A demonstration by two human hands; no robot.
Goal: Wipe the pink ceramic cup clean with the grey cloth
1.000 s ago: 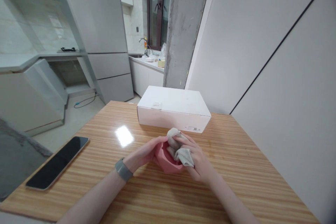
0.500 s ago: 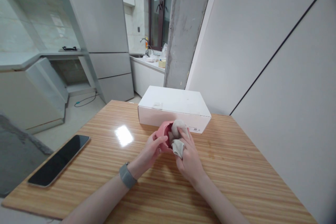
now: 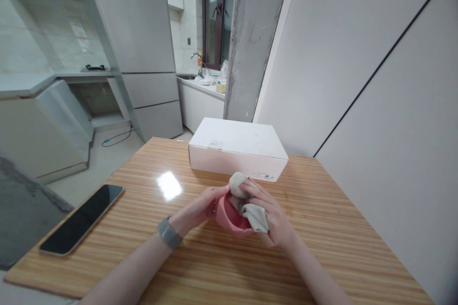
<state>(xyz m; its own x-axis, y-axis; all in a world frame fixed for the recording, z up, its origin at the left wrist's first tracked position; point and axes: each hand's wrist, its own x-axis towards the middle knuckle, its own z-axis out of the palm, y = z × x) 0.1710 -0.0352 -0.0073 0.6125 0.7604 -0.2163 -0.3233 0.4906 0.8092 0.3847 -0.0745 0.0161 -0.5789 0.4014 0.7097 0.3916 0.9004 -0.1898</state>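
A pink bowl-like container with an angular rim is tilted above the wooden table, its hollow side facing me. My left hand, with a grey band on the wrist, grips the container's left side; the fingers behind it are partly hidden. In my right hand is a bunched light grey cloth. The fingers press part of the cloth against the container's far right rim, and another fold hangs out below them near the opening.
A white cardboard box lies on the wooden table just beyond my hands. At the left edge rests a dark-screened phone. A white wall rises along the right side, and a fridge stands behind the table.
The pink container has come lower and nearer to me, and its opening has turned more upward. My right hand with the cloth has shifted down and to the right.
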